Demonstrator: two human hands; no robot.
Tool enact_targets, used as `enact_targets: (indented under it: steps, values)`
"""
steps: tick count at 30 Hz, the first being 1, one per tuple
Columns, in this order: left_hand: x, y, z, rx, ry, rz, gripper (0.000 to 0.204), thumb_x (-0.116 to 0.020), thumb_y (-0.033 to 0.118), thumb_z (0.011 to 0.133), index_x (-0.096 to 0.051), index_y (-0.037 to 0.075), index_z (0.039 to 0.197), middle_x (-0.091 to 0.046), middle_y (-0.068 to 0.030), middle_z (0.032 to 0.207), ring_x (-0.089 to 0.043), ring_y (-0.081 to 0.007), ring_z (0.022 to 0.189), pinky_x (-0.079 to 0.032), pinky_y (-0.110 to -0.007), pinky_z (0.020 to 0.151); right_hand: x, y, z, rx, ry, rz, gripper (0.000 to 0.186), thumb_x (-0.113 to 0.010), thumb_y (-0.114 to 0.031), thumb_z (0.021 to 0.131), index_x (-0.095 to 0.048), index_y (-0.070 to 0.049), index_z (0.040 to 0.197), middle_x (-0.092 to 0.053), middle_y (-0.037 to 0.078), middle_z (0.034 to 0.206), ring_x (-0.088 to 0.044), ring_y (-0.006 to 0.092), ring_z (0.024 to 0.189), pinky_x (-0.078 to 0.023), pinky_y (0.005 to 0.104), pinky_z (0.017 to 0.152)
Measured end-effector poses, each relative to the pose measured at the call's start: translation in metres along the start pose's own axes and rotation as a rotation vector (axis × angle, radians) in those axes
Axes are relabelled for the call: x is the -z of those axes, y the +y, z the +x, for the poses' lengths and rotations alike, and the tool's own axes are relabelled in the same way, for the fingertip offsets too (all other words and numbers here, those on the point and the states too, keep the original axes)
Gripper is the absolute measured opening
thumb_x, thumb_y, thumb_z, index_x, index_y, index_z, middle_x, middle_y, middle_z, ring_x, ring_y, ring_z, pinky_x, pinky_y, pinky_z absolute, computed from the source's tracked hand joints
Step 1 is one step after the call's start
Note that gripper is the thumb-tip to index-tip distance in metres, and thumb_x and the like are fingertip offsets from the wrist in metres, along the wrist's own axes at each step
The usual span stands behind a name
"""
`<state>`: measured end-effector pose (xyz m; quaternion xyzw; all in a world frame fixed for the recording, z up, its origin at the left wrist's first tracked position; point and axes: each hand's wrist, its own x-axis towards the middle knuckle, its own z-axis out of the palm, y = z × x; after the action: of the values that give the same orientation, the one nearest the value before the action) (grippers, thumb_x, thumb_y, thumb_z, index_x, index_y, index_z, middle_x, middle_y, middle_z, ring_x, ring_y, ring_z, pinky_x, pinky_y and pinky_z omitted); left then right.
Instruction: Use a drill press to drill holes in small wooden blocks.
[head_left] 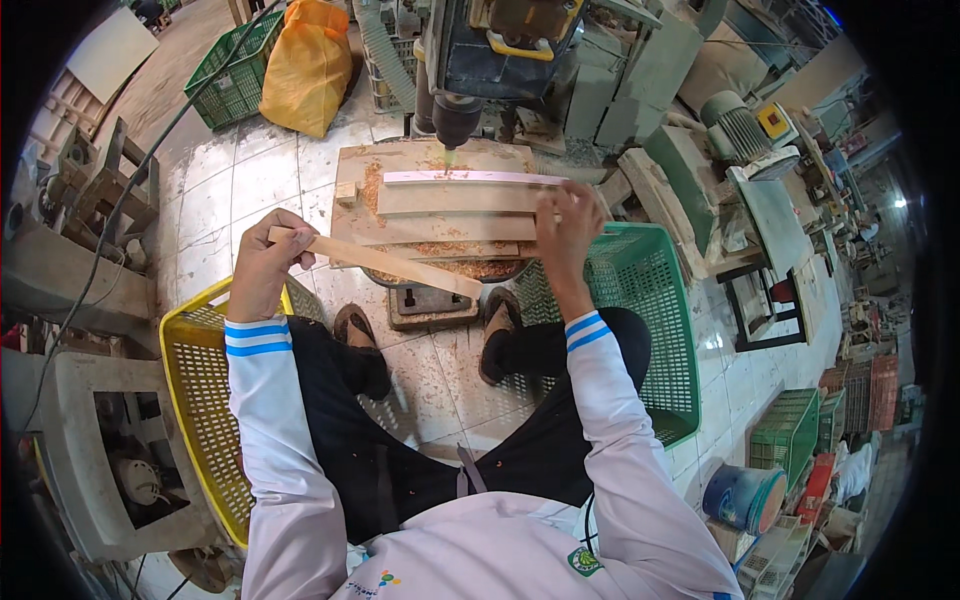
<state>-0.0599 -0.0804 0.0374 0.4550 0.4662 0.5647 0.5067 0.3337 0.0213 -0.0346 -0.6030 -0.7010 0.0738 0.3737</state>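
Note:
My left hand [272, 258] is closed round one end of a thin, pale wooden strip [400, 264], which slants down to the right in front of the drill press table. My right hand [571, 215] is at the right end of another narrow wooden strip [490, 177], its fingers curled against that end; the fingertips are partly hidden. This second strip looks pinkish under the light and lies across the wooden work table [350, 165], behind a stepped board [455, 200]. Above it points the drill chuck [457, 118], with the bit close over the strip.
Wood shavings [480, 268] litter the table. A small wood block [346, 192] sits at its left. A yellow basket [190, 350] stands by my left leg, a green basket [675, 330] by my right. Farther off are an orange sack [308, 70] and a green crate [225, 85].

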Motion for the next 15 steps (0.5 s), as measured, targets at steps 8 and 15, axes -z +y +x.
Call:
enact_targets:
  steps: [8, 15]
  values:
    - [-0.002, 0.000, 0.002, 0.026, -0.010, 0.016, 0.011, -0.069, 0.010, 0.089, -0.064, 0.001, 0.090, -0.064, -0.0048, 0.079, -0.058, -0.0110, 0.067, -0.048, -0.024, 0.064, -0.019, -0.012, -0.008, 0.079, 0.109, -0.444, 0.050, -0.062, -0.050, 0.094, -0.067, -0.005, 0.116, -0.034, 0.023, 0.149, -0.018, 0.0459, 0.146, -0.008, 0.0742, 0.109]
    - [-0.002, 0.002, -0.001, 0.020, 0.009, 0.054, 0.011, -0.070, 0.011, 0.089, -0.065, 0.002, 0.089, -0.063, -0.0033, 0.077, -0.059, -0.0105, 0.068, -0.048, -0.024, 0.064, -0.001, 0.001, -0.001, 0.076, 0.237, -0.447, 0.058, -0.057, -0.057, 0.095, -0.063, -0.006, 0.123, -0.036, 0.022, 0.146, -0.021, 0.0472, 0.143, -0.011, 0.0743, 0.107]
